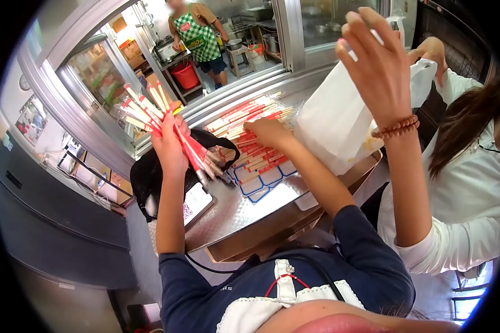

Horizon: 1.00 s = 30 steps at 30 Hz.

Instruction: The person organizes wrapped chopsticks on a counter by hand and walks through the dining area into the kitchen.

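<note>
Several chopsticks in red and white paper wrappers are bunched in my left hand, raised over the left part of the metal counter. My right hand reaches onto a spread pile of similar wrapped chopsticks near the window; its fingers are bent down, and what they hold, if anything, is hidden. Blue-edged cards or packets lie below the pile. A black bag sits behind my left forearm, and a phone or card with a QR code lies beside that forearm.
At the right, a co-worker in a white top has one hand raised near a white plastic bag. Behind the window frame, another person in a green checked apron stands in a kitchen. A dark cabinet stands left.
</note>
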Each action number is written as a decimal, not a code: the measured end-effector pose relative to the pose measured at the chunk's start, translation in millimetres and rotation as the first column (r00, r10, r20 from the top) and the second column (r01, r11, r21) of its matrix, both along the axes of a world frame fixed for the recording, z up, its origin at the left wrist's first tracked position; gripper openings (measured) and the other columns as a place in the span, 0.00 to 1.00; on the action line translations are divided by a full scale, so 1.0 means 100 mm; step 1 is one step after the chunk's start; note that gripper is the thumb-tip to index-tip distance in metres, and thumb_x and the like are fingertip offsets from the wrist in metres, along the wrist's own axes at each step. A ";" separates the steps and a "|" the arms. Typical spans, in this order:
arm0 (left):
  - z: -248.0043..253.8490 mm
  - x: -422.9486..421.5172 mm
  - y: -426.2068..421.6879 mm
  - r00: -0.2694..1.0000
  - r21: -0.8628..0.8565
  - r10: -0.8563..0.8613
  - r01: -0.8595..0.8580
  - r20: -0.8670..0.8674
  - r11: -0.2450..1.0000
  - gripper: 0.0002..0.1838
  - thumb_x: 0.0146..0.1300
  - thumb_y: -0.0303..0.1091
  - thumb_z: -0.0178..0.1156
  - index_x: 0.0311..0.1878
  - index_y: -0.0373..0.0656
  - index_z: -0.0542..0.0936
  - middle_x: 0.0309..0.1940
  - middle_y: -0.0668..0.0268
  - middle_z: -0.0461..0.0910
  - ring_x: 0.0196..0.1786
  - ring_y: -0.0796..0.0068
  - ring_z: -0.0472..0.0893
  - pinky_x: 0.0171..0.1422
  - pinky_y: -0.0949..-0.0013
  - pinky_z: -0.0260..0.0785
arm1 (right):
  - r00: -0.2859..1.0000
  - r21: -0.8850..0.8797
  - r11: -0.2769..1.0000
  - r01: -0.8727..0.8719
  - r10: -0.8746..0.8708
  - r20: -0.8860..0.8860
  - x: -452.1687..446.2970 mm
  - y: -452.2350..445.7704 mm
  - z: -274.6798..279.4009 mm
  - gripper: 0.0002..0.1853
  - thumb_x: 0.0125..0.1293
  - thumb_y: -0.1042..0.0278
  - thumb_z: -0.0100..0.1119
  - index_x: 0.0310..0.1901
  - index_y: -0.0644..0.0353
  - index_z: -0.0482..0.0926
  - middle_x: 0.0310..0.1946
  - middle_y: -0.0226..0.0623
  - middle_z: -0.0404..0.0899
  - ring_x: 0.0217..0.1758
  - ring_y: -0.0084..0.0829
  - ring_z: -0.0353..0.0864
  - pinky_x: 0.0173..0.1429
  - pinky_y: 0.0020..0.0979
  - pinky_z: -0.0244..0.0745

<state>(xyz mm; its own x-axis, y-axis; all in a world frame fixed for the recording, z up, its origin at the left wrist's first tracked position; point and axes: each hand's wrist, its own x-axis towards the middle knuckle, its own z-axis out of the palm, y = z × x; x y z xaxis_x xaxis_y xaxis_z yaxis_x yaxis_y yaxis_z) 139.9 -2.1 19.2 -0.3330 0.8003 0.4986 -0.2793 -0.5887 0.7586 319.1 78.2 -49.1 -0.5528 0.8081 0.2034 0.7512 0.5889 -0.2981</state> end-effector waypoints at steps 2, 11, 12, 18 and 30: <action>0.00 -0.03 -0.02 0.998 -0.016 -0.012 0.013 0.061 1.000 0.12 0.61 0.33 0.49 0.44 0.37 0.68 0.19 0.74 0.62 0.20 0.87 0.60 0.23 0.81 0.54 | 0.999 0.008 0.999 -0.037 0.037 -0.001 0.02 0.15 -0.07 0.09 0.48 0.74 0.51 0.34 0.56 0.73 0.33 0.42 0.75 0.40 0.40 0.74 0.41 0.38 0.68; -0.01 -0.12 0.02 0.998 0.115 0.047 -0.052 0.042 0.992 0.06 0.56 0.28 0.54 0.35 0.39 0.68 0.19 0.71 0.63 0.19 0.83 0.64 0.23 0.79 0.58 | 0.976 0.260 0.943 0.206 -0.180 -0.119 0.18 0.10 0.37 0.05 0.52 0.72 0.48 0.30 0.58 0.73 0.33 0.41 0.75 0.39 0.42 0.73 0.40 0.38 0.68; -0.01 -0.14 0.02 0.999 0.128 0.039 -0.040 0.014 0.991 0.06 0.57 0.28 0.54 0.35 0.39 0.68 0.21 0.70 0.65 0.21 0.82 0.66 0.24 0.79 0.59 | 0.961 0.294 0.925 0.239 -0.182 -0.208 0.18 0.06 0.43 0.05 0.53 0.72 0.47 0.30 0.59 0.73 0.33 0.41 0.75 0.39 0.42 0.73 0.40 0.39 0.68; 0.01 -0.01 -0.04 0.986 0.047 0.127 -0.123 -0.110 0.991 0.09 0.58 0.30 0.52 0.39 0.37 0.68 0.32 0.61 0.74 0.33 0.73 0.75 0.35 0.75 0.68 | 0.504 -0.009 0.913 -0.407 0.216 -0.836 -0.18 -0.33 0.72 0.06 0.55 0.73 0.56 0.34 0.63 0.74 0.21 0.27 0.72 0.24 0.16 0.69 0.29 0.22 0.67; 0.01 -0.10 -0.05 0.979 0.180 0.158 -0.133 -0.130 0.975 0.10 0.54 0.28 0.57 0.37 0.37 0.68 0.24 0.68 0.70 0.24 0.81 0.71 0.28 0.78 0.65 | 0.704 0.200 0.878 -0.436 0.471 -0.532 -0.37 -0.27 0.47 0.12 0.56 0.64 0.54 0.37 0.63 0.73 0.35 0.42 0.76 0.39 0.39 0.74 0.42 0.31 0.69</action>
<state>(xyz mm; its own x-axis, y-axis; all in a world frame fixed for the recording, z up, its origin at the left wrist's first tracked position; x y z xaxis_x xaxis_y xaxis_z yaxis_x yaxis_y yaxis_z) 130.3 -6.7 19.9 -0.3552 0.6481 0.6736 -0.0776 -0.7386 0.6697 281.6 51.3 -2.5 -0.6272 0.4675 0.6230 0.1053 0.8434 -0.5269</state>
